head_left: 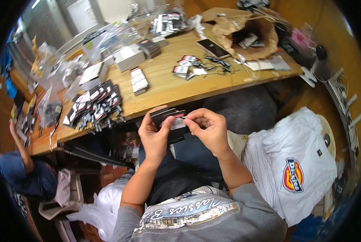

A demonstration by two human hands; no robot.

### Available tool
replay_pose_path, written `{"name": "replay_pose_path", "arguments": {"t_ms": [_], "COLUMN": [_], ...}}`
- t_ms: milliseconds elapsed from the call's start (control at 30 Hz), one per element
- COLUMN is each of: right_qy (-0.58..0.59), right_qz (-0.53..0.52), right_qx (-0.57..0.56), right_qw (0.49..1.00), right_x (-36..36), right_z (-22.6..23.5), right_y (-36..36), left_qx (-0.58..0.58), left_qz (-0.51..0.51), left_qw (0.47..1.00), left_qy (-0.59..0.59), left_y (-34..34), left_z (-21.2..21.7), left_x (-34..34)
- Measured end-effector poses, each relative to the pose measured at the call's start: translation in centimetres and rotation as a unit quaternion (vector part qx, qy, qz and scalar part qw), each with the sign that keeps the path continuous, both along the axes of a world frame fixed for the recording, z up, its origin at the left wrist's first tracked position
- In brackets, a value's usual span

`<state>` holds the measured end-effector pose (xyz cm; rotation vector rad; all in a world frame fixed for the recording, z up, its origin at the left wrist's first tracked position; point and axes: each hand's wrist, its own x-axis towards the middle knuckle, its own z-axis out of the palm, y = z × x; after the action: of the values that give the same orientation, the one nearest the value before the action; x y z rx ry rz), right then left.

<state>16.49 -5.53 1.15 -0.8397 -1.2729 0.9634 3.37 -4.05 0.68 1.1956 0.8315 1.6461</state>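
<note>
Left-hand grip: the left hand (154, 137) is clamped on black tags (176, 138), thumb in front, fingers behind.
Right-hand grip: the right hand (210, 128) has thumb and forefinger together at the tags' upper right side; what they pinch, if anything, is too small to tell.
Tags from grip: to the left hand's right, to the right hand's left; the left is nearer.
Tags' long axis: partly covered, cannot tell.
Tags and table: held off the table (164, 86), before its near edge.
Table's near left corner: heaped tags (95, 104).
Table's far right corner: paper bag (225, 35).
</note>
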Motion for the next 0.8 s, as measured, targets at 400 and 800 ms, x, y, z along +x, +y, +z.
{"name": "replay_pose_path", "arguments": {"t_ms": [400, 800], "right_qy": [-0.048, -0.238], "right_qz": [-0.01, -0.107], "right_qx": [0.054, 0.19], "right_qw": [0.997, 0.947], "right_x": [-2.2, -2.1], "right_z": [0.4, 0.1], "right_y": [1.1, 1.6], "left_qx": [0.151, 0.232], "left_qz": [0.132, 0.095], "left_qw": [0.971, 0.93], "left_qy": [0.133, 0.267], "left_y": [-0.5, 0.2], "left_z": [0.1, 0.2], "left_x": [-1.2, -1.7]}}
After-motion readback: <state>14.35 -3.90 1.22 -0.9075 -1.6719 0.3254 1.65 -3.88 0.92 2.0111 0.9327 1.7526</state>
